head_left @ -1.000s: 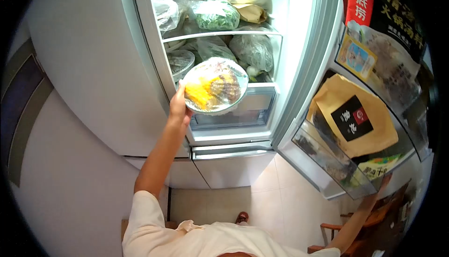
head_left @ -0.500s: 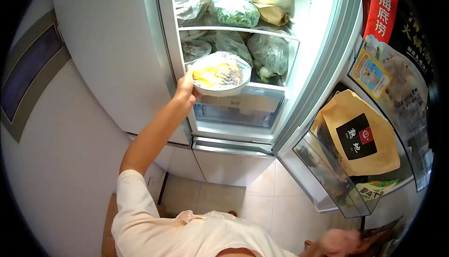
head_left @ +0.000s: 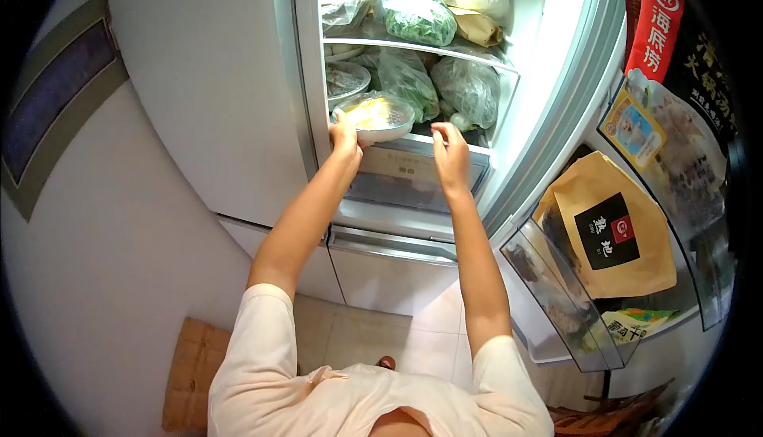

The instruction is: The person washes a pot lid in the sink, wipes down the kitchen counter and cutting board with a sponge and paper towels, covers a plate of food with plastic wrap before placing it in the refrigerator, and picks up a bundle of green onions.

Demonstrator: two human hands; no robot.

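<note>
My left hand point(head_left: 346, 137) grips the left rim of a shallow bowl point(head_left: 385, 123) with yellow and dark food under plastic wrap. The bowl is at the front of the fridge's lower shelf, above the drawer point(head_left: 413, 168); whether it touches the shelf I cannot tell. To its right, my right hand point(head_left: 451, 155) is raised at the shelf front with bent fingers apart and nothing visible in them. Just beyond that hand is a clear bag of produce point(head_left: 467, 91). Another wrapped dish point(head_left: 347, 79) sits behind the bowl on the left, beside a bag of greens point(head_left: 405, 79).
The upper shelf point(head_left: 421, 44) carries bagged leafy greens point(head_left: 417, 17) and other bags. On the right, the open fridge door point(head_left: 548, 348) holds a large brown packet point(head_left: 616, 226) and a red packet point(head_left: 655, 20). A cardboard piece point(head_left: 195, 373) stands at lower left.
My left hand has moved the bowl inward toward the shelf, and it looks lower and farther away. My right hand has come up from the lower right to the shelf front.
</note>
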